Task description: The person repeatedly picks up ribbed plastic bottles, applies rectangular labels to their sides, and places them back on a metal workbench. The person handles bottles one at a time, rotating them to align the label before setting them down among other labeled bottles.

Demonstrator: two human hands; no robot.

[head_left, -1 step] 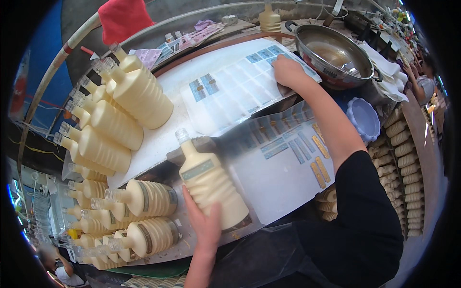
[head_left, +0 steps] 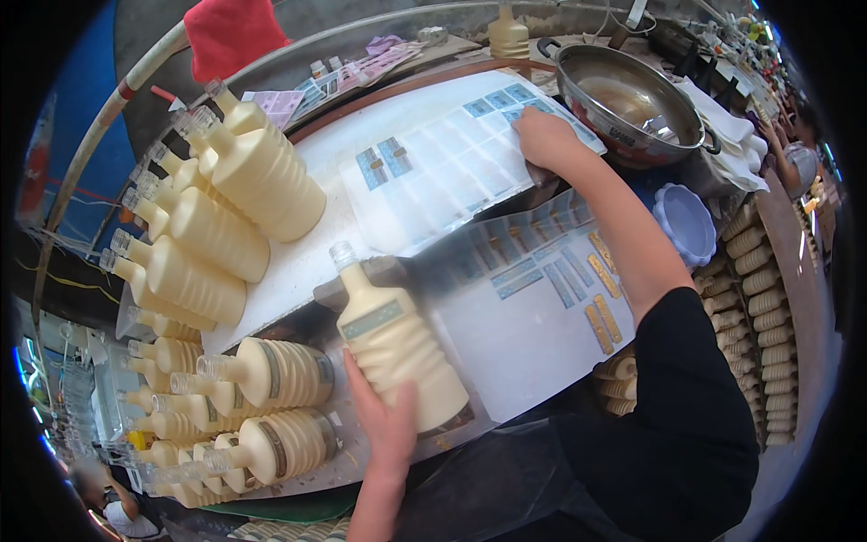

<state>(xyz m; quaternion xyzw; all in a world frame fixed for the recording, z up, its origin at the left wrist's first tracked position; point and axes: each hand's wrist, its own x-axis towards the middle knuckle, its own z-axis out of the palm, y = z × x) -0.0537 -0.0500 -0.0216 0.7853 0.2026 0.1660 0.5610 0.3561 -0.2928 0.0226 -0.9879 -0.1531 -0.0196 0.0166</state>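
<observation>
A cream-coloured ribbed bottle (head_left: 397,361) with a clear glass neck leans on the bench, its neck against a dark rest. It bears a blue-grey strip label on its shoulder. My left hand (head_left: 386,420) grips its lower left side, thumb and fingers around it. At the far right of a wet translucent sheet (head_left: 433,172), my right hand (head_left: 549,140) is closed with its fingertips down among blue labels (head_left: 499,99). Whatever lies between those fingertips is hidden. Two more blue labels (head_left: 384,163) lie on the sheet's left part.
Unlabelled bottles (head_left: 262,181) stand grouped at the left; labelled ones (head_left: 280,370) lie stacked below them. A metal pan (head_left: 623,104) is beyond my right hand, a lavender basin (head_left: 684,226) beside my forearm. A lower sheet (head_left: 515,352) holds blue and gold strips. Other people work far off.
My right hand and forearm have shifted very slightly to the right and down. My left hand and the bottle stay where they were.
</observation>
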